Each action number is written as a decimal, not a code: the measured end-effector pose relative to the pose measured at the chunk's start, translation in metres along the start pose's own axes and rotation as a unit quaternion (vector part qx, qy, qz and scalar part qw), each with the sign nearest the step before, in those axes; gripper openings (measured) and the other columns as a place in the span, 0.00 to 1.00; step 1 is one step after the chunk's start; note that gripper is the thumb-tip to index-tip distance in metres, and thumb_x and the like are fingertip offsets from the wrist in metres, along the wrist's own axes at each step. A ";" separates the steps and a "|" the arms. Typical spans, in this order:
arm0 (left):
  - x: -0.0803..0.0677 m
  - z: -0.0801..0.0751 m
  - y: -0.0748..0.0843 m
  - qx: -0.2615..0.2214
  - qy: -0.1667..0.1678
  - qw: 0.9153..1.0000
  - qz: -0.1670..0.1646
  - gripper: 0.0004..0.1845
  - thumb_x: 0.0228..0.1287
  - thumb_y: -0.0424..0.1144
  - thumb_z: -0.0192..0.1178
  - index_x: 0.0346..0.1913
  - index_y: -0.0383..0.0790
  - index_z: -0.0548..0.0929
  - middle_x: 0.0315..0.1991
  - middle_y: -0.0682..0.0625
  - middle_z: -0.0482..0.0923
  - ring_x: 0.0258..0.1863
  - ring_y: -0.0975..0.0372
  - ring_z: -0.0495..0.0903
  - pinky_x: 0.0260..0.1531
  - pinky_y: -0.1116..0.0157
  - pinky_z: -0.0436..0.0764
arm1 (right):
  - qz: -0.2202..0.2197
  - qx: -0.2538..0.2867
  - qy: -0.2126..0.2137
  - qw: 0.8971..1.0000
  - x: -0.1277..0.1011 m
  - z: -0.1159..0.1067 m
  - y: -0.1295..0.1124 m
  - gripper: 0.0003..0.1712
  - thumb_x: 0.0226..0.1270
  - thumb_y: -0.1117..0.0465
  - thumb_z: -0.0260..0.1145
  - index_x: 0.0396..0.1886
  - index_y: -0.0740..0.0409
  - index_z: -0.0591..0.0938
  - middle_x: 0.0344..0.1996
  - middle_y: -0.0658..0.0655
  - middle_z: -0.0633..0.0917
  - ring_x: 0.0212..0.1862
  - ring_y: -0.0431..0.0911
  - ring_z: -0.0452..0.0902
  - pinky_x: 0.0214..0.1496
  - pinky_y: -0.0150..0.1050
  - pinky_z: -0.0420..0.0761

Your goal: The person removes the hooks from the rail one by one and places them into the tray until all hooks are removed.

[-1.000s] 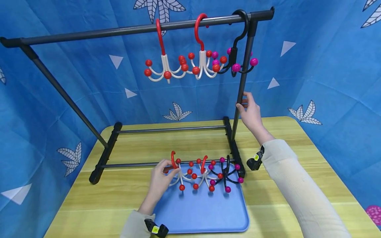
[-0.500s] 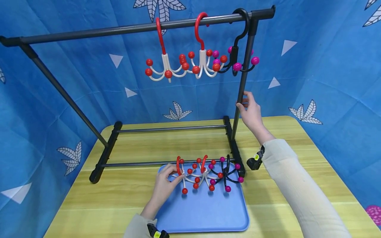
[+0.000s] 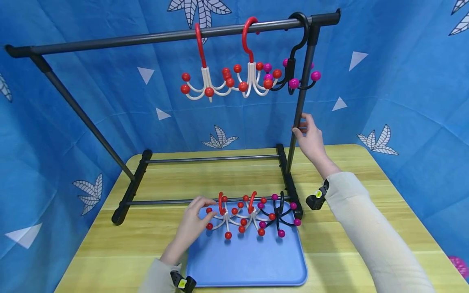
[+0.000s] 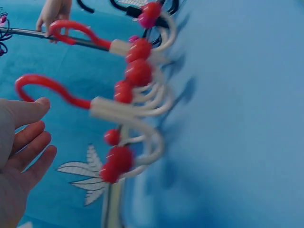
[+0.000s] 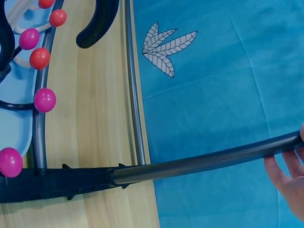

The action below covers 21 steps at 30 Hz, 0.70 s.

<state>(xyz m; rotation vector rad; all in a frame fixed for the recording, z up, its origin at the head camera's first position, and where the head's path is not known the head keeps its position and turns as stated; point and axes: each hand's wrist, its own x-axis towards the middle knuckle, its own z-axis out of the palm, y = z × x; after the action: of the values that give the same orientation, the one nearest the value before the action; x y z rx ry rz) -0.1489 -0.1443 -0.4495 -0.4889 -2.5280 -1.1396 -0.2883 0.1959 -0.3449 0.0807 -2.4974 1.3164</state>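
Note:
On the blue tray (image 3: 245, 262) stand three multi-arm hook hangers with ball tips. The left one (image 3: 226, 217) and middle one (image 3: 253, 213) are white with red hooks and red balls; the right one (image 3: 279, 214) is black with magenta balls. My left hand (image 3: 191, 223) is just left of the left hanger, fingers loosely extended and holding nothing. In the left wrist view its thumb overlaps the red hook's tip (image 4: 35, 80). My right hand (image 3: 310, 140) grips the right upright post (image 3: 299, 101) of the black rack; the right wrist view shows fingers (image 5: 285, 180) around it.
From the rack's top bar (image 3: 146, 38) hang three similar hangers: two white-and-red (image 3: 206, 77) and one black-and-magenta (image 3: 290, 71), all toward the right end. The rack's base bar (image 3: 157, 202) runs behind the tray on the wooden table (image 3: 99, 252). Blue patterned cloth (image 3: 110, 93) surrounds it.
My left hand moved the left hanger to the right, closer to the middle one, then let go and drew back left. The right hand stays on the post.

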 end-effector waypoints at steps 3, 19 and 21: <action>0.013 -0.015 0.003 0.020 0.014 1.000 0.019 0.12 0.50 0.31 0.67 0.40 0.42 0.81 0.37 0.53 0.78 0.39 0.59 0.78 0.40 0.60 0.79 | -0.008 0.003 -0.005 1.000 0.000 -0.001 0.002 0.26 0.70 0.54 0.50 0.65 0.52 0.59 0.52 0.64 0.73 0.53 0.57 0.72 0.48 0.54 0.74; 0.093 -0.075 0.044 0.057 0.074 0.986 0.137 0.09 0.54 0.32 0.64 0.40 0.37 0.81 0.37 0.47 0.78 0.37 0.57 0.78 0.39 0.60 0.79 | 0.009 -0.004 -0.002 1.000 -0.001 0.000 -0.002 0.24 0.72 0.51 0.45 0.65 0.51 0.58 0.53 0.62 0.74 0.51 0.55 0.73 0.44 0.52 0.74; 0.102 -0.083 0.051 0.066 0.085 0.982 0.154 0.08 0.55 0.32 0.63 0.39 0.36 0.80 0.37 0.46 0.78 0.37 0.57 0.78 0.39 0.60 0.80 | 0.011 -0.006 -0.001 1.000 -0.001 0.000 -0.002 0.24 0.72 0.51 0.44 0.65 0.51 0.58 0.52 0.62 0.74 0.51 0.56 0.73 0.44 0.51 0.74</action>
<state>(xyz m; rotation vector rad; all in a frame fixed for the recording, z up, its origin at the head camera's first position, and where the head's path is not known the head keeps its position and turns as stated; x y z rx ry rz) -0.2051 -0.1581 -0.3212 -0.6884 -2.2647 -0.8554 -0.2864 0.1947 -0.3432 0.0526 -2.5144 1.3099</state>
